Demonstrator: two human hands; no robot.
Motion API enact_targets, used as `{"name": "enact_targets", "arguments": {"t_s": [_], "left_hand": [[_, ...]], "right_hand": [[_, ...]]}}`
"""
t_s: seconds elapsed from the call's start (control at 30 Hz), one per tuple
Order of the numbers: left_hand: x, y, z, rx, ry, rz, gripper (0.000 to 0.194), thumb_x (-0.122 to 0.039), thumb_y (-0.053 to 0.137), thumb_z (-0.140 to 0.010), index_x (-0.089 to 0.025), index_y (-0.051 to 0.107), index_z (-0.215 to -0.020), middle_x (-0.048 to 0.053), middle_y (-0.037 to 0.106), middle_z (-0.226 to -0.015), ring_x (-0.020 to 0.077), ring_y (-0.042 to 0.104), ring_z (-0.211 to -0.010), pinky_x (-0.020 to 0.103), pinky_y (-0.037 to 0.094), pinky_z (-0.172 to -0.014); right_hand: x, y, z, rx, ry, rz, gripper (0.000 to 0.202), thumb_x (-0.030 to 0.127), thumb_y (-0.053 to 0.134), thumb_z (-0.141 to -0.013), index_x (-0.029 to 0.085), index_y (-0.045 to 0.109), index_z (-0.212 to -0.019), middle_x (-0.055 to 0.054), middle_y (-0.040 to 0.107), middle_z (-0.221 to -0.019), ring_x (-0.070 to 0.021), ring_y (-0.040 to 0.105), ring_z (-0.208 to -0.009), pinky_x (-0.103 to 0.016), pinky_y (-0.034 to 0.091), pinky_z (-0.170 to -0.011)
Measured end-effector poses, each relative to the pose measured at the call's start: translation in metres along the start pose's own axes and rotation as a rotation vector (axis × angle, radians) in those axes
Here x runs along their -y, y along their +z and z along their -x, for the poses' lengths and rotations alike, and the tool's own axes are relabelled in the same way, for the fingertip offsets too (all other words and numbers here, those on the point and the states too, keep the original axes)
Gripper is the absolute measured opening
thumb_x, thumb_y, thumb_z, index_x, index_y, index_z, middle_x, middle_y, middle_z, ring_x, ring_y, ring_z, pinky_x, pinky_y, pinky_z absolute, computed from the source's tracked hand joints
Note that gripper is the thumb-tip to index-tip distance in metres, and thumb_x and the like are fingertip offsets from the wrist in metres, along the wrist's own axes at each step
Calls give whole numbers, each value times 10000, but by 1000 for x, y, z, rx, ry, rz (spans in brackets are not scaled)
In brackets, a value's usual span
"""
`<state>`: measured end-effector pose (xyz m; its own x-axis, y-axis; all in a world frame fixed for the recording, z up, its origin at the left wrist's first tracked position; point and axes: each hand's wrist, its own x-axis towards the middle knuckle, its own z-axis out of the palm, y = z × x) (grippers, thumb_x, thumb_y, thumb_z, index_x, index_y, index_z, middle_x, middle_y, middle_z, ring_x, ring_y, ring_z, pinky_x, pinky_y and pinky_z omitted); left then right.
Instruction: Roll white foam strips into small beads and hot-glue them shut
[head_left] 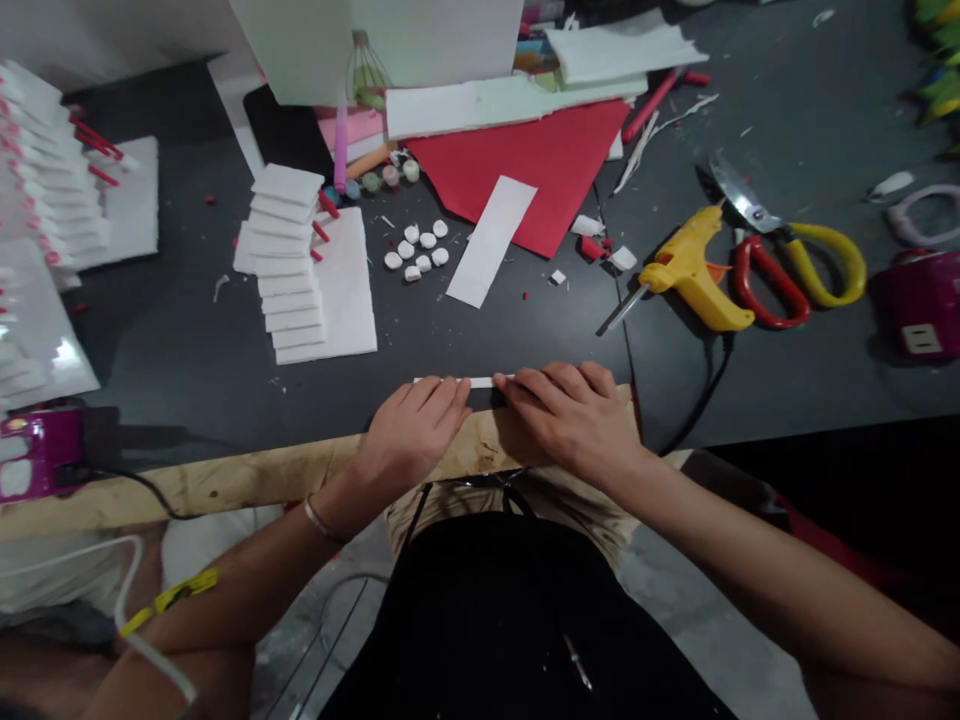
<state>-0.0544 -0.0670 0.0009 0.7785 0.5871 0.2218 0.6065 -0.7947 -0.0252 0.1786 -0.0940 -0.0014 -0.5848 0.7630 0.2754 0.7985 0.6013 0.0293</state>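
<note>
A thin white strip (481, 382) lies along the front of the dark table, between my two hands. My left hand (416, 425) has its fingers pressed together over the strip's left part. Over its right part, my right hand (574, 415) rests with curled fingers, its fingertips on the strip. Beyond them a flat white strip (493, 240) lies partly on red sheet material (525, 165). Several small white rolled pieces (424, 263) are left of it. Further left, stacked white folded pieces (292, 290) sit on a white sheet (351, 290).
At the right are a yellow glue gun (694, 275) with a cord and scissors (772, 235) with red and yellow handles. Purple boxes stand at far right (922, 300) and far left (56, 450). A wooden edge (262, 475) borders the table front.
</note>
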Motion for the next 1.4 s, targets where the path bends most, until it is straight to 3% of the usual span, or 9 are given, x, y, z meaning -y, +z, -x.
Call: {"name": "enact_targets", "arguments": {"t_s": [0.2, 0.33, 0.5, 0.67, 0.83, 1.03, 1.2, 1.3, 1.4], "left_hand": [[-7, -7, 7, 79, -43, 45, 415, -199, 535, -966, -148, 535, -1378, 138, 684, -1068, 237, 626, -938, 368, 533, -772], [-18, -10, -2, 145, -103, 7, 394, -297, 546, -969, -148, 577, -1332, 134, 679, -991, 251, 625, -897, 379, 535, -738], [-36, -3, -8, 95, -125, 33, 443, -333, 481, -997, -31, 555, -1311, 204, 635, -1212, 285, 578, -1148, 392, 497, -960], [-41, -3, -11, 173, -191, 71, 497, -351, 542, -970, -132, 489, -1413, 180, 617, -1249, 290, 571, -1142, 409, 469, -959], [-39, -9, -13, 201, -183, 55, 526, -421, 556, -956, -148, 508, -1403, 159, 628, -1246, 281, 566, -1125, 409, 456, -961], [-40, -7, -9, 178, -176, 54, 499, -406, 528, -970, -115, 529, -1376, 158, 639, -1261, 280, 569, -1154, 420, 439, -1018], [-23, 3, 3, 22, -168, 133, 385, -310, 480, -994, -50, 597, -1252, 179, 662, -1181, 268, 586, -1121, 395, 487, -973], [0, 6, 8, -41, -307, 189, 259, -225, 502, -978, -105, 660, -1143, 140, 687, -1050, 241, 610, -977, 381, 515, -851], [20, 4, 10, -49, -424, 328, 178, -250, 550, -957, -175, 708, -989, 83, 679, -940, 216, 602, -920, 365, 494, -816]], "right_hand": [[-5, -4, 19, -39, 113, 58, 278, 181, 545, -961, 189, 649, -1219, -38, 740, -1078, -218, 487, -1002, -378, 284, -848], [-4, -6, 19, -27, 165, 36, 283, 191, 598, -934, 186, 659, -1210, -50, 739, -1069, -224, 490, -994, -378, 283, -848], [0, -6, 19, -8, 182, 15, 300, 194, 597, -931, 171, 656, -1225, -67, 730, -1089, -230, 491, -1002, -378, 283, -872], [-8, -6, 18, -10, 194, -32, 299, 193, 598, -925, 195, 665, -1216, -58, 729, -1054, -222, 506, -976, -371, 280, -854], [-8, -11, 16, -75, 299, -56, 295, 191, 598, -918, 233, 675, -1200, -55, 729, -1026, -225, 522, -954, -385, 285, -834], [8, -8, 11, 34, 159, -115, 383, 201, 586, -924, 208, 613, -1306, -67, 709, -1155, -236, 507, -1051, -385, 294, -886], [8, -4, 11, 79, 169, -96, 351, 170, 541, -943, 182, 620, -1285, -72, 712, -1155, -234, 514, -1032, -376, 304, -881], [8, -3, 10, 72, 151, -94, 344, 148, 535, -941, 160, 625, -1273, -77, 715, -1134, -230, 520, -1028, -365, 315, -883], [8, -4, 9, 75, 137, -91, 348, 131, 549, -929, 135, 626, -1269, -84, 711, -1131, -230, 530, -1032, -364, 323, -883]]}}
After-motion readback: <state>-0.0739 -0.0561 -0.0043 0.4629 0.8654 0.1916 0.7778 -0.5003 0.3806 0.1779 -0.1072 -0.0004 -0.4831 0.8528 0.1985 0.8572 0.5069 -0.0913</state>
